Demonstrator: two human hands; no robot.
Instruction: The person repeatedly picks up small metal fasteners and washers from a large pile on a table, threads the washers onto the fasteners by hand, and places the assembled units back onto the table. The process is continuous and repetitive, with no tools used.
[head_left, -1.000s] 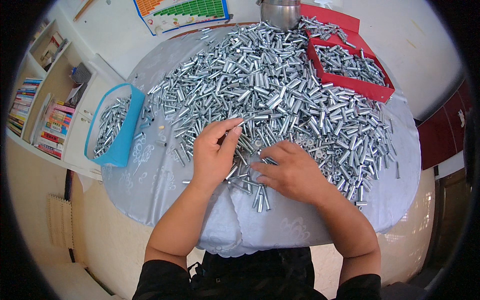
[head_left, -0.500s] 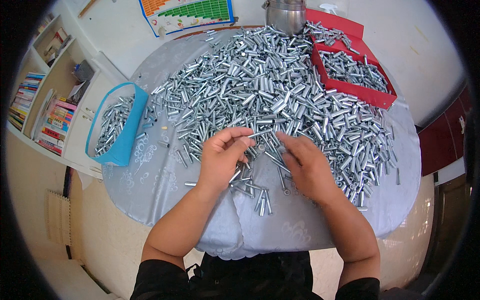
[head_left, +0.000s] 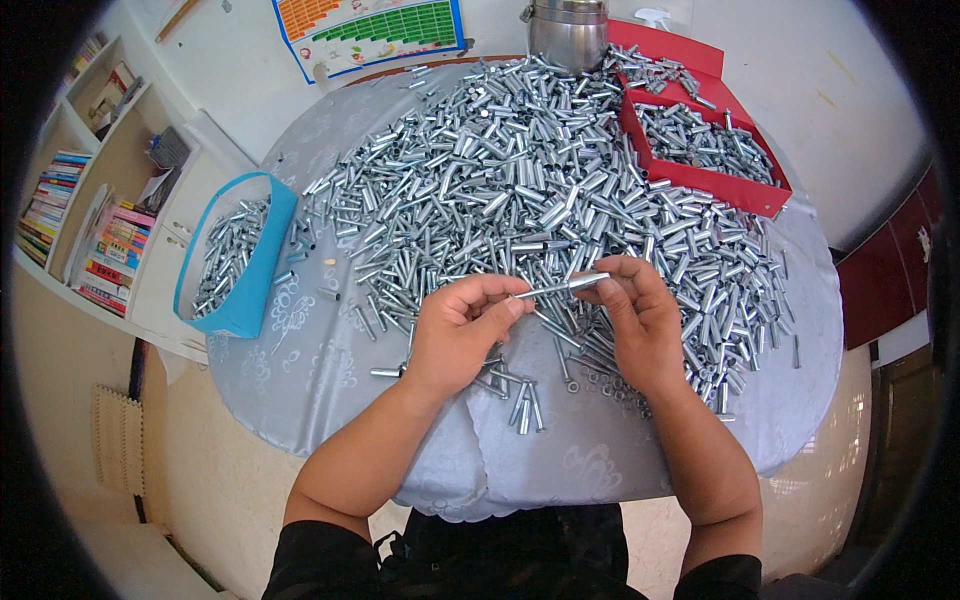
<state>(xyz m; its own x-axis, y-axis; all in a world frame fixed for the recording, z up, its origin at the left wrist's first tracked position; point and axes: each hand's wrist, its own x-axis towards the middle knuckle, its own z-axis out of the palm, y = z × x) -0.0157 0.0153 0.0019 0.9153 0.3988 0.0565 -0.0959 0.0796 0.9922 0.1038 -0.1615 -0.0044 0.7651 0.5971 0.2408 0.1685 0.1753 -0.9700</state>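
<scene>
**Metal tube and pin, held over table**

Item: silver metal tube (head_left: 583, 283) with thin pin (head_left: 535, 293) at its left end, held level above the heap of metal tubes (head_left: 520, 190). Right hand (head_left: 638, 325) pinches the tube; left hand (head_left: 462, 335) curled, fingertips closed on the pin. Surroundings: round grey-clothed table (head_left: 330, 370); blue bin (head_left: 240, 255) left; red tray (head_left: 705, 150) upper right; bookshelf (head_left: 85, 215) far left.

- A round table (head_left: 330, 400) under a grey patterned cloth.
- A wide heap of small silver metal tubes (head_left: 520, 190) covers its middle and far part.
- A blue bin (head_left: 250, 295) of tubes at the left edge.
- A red tray (head_left: 700, 178) of tubes far right.
- A steel pot (head_left: 568, 35) at the far edge.
</scene>
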